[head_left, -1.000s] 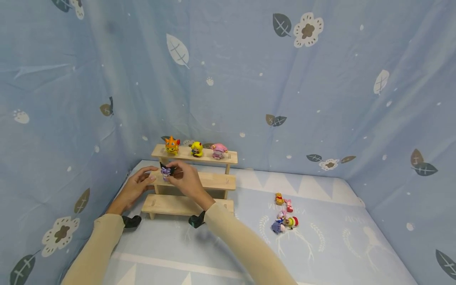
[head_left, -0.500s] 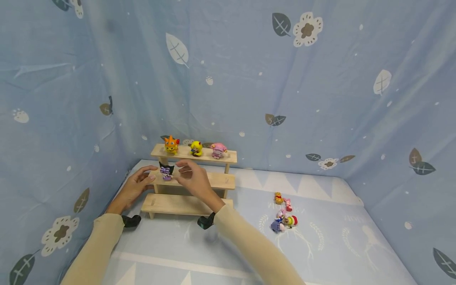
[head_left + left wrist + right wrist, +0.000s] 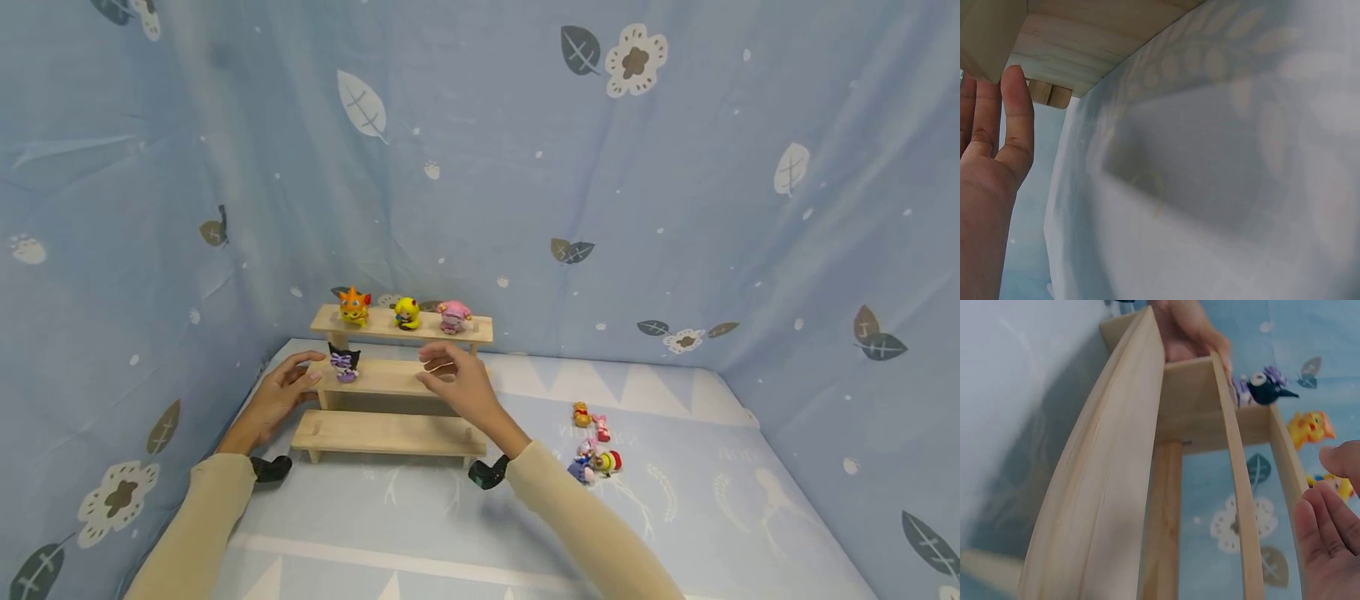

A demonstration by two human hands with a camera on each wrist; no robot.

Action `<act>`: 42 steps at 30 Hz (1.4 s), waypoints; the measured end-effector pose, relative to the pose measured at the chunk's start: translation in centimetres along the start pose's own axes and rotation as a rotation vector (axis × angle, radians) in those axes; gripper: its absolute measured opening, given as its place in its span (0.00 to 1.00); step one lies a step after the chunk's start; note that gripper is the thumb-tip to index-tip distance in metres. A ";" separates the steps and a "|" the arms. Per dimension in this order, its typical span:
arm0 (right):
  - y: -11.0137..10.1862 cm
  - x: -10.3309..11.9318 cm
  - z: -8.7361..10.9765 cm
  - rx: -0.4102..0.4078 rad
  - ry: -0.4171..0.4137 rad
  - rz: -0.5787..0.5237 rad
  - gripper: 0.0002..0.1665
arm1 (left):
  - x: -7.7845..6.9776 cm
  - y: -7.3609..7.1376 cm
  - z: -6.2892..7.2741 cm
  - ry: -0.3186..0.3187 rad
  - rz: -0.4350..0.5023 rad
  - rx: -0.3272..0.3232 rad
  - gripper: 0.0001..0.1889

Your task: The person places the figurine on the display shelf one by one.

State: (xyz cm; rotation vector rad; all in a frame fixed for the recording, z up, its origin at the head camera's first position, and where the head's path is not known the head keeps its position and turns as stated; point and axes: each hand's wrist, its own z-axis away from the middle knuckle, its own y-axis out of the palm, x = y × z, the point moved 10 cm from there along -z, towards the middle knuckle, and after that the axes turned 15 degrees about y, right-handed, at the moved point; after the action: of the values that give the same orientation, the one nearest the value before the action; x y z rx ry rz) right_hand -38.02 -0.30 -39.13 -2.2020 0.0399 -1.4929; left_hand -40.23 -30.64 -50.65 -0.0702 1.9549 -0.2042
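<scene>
A purple-and-black figurine [image 3: 345,363] with pointed black ears stands upright at the left of the middle step of a three-step wooden shelf [image 3: 390,429]. My left hand [image 3: 276,398] is at that step's left end, its fingertips right at the wood; the left wrist view shows fairly straight fingers [image 3: 1017,119] reaching up to a board. Holding nothing, my right hand [image 3: 467,385] is over the right part of the middle step, fingers loosely bent. On the top step sit an orange figurine [image 3: 354,307], a yellow-haired one [image 3: 407,313] and a pink one [image 3: 453,317].
Several small figurines lie in a loose group on the cloth to the right, among them an orange bear [image 3: 581,414], a pink one [image 3: 602,428] and a blue-grey one [image 3: 581,472]. A patterned blue curtain [image 3: 480,208] rises behind the shelf and along both sides.
My right hand has let go of the purple-and-black figurine and moved right, away from it. The figurine stands on the middle step. My left hand has stayed at the shelf's left end.
</scene>
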 end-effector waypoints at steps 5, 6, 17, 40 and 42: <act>-2.8 -1.0 1.2 -0.031 0.027 0.018 0.20 | 0.0 0.0 0.0 0.013 0.001 0.003 0.30; -3.4 -1.2 1.5 -0.038 0.029 0.019 0.20 | -0.1 0.0 0.0 0.015 0.000 0.005 0.29; -9.3 -3.0 4.6 -0.140 0.061 0.019 0.19 | -0.3 0.0 0.3 -0.012 0.003 0.001 0.28; -15.9 -6.1 12.9 -0.221 0.300 0.083 0.19 | -0.2 0.0 0.0 0.004 0.020 -0.008 0.26; -16.3 -6.4 13.4 -0.227 0.315 0.093 0.19 | -0.2 0.1 0.1 0.003 0.020 -0.007 0.26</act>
State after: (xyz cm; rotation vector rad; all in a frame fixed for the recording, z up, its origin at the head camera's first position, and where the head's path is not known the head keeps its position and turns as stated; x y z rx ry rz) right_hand -32.60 20.89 -42.14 -2.0756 0.4280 -1.8433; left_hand -40.09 -30.53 -50.52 -0.0546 1.9588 -0.1847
